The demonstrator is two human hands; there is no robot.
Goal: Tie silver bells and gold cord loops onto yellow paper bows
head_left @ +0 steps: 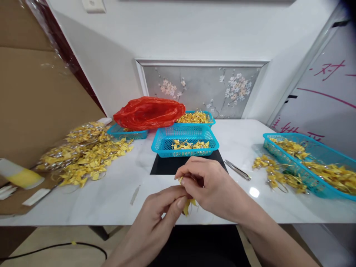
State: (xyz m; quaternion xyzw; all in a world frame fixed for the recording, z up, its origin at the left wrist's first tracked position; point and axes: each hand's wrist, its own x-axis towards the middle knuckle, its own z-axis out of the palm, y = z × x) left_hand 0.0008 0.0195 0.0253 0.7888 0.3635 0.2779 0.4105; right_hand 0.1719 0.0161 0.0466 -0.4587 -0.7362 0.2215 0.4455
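My left hand [164, 211] and my right hand [208, 181] meet above the front edge of the white table. Both are closed in a pinch on a small yellow ribbon flower [187, 208], whose petals hang below the fingers. A bit of gold-coloured material shows at the right fingertips; the rest of the piece is hidden by my hands. Just beyond them stands a blue plastic basket [185, 152] with several yellow flowers [190, 144] in it. To the right of my hands lie metal tweezers [237, 170].
On the left is a large heap of yellow flowers with pearly beads [91, 154]. A red plastic bag [148, 113] covers part of the back baskets. Another blue basket [314, 148] of flowers stands at right, with loose flowers [275, 174] beside it. A cardboard box [41, 96] borders the left side.
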